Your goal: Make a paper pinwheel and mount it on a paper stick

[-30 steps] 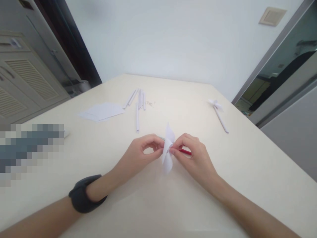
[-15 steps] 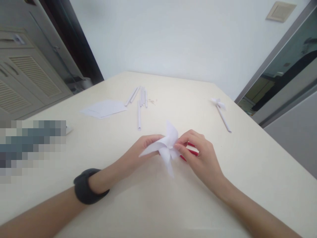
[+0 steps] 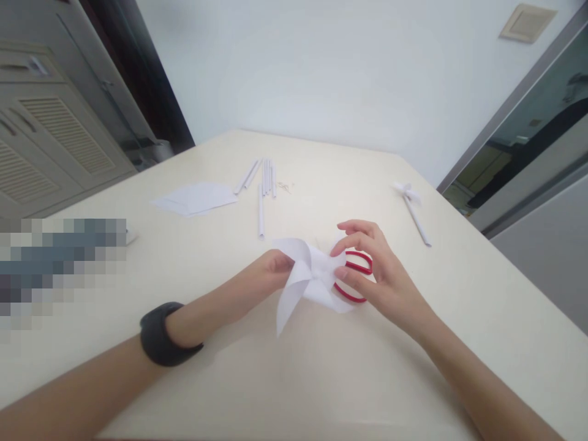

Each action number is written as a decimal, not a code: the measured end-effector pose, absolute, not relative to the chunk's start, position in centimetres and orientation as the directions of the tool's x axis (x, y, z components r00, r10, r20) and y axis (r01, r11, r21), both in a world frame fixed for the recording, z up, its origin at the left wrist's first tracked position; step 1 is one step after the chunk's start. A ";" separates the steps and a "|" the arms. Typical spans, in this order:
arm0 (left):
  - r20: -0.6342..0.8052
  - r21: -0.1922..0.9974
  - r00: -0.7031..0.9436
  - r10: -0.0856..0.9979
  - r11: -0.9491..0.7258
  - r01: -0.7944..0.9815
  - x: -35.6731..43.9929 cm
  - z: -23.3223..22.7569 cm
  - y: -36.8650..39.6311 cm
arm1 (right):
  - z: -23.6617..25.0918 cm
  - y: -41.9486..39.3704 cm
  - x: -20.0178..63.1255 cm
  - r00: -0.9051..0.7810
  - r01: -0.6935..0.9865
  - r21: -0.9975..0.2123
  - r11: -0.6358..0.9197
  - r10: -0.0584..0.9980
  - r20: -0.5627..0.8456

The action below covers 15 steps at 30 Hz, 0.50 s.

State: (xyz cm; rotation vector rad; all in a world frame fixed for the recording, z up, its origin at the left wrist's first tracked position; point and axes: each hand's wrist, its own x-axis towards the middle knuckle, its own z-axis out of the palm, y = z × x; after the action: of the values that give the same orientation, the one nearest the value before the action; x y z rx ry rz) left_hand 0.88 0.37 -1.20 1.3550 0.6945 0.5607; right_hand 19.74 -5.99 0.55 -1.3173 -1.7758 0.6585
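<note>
A white paper pinwheel (image 3: 316, 278) is held up above the table, its left blades curled and its right side opened out fairly flat. My left hand (image 3: 264, 275) grips it from behind on the left; the fingertips are hidden by the paper. On the right edge, the thumb and index finger of my right hand (image 3: 372, 260) hold the paper, with the other fingers raised and curved. Scissors with red handles (image 3: 356, 297) lie beneath my right hand, their blades covered by the pinwheel.
Several rolled paper sticks (image 3: 266, 177) lie toward the back, beside small thin bits (image 3: 285, 187). Flat paper sheets (image 3: 197, 199) are at the left. A pinwheel on a paper stick (image 3: 416, 217) rests at the right. A blurred-out object (image 3: 59, 257) occupies the left edge.
The pinwheel's right blades have come away from the centre and opened out. My right hand has moved slightly right and its fingers have spread, showing more of the red scissor handles.
</note>
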 end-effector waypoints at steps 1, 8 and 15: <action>-0.120 0.990 0.680 0.723 0.137 0.030 0.9 -1.2 0.4 | 0.6 -6.0 19.8 -0.135 0.509 -0.801 0.316 0.948 0.288; -0.146 0.988 0.690 0.709 0.141 0.064 0.5 -1.6 0.7 | 0.2 -5.7 20.2 -0.188 0.507 -0.784 0.359 0.933 0.307; -0.114 0.991 0.774 0.623 0.128 0.042 -0.1 -2.3 0.9 | 0.5 -6.0 19.9 -0.295 0.552 -0.744 0.376 0.923 0.247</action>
State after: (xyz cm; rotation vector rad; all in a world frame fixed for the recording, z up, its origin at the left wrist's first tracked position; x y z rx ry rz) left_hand -0.05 0.95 -2.28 1.3956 0.5899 0.4595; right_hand 19.95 -5.98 0.51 -1.2687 -1.9709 0.7123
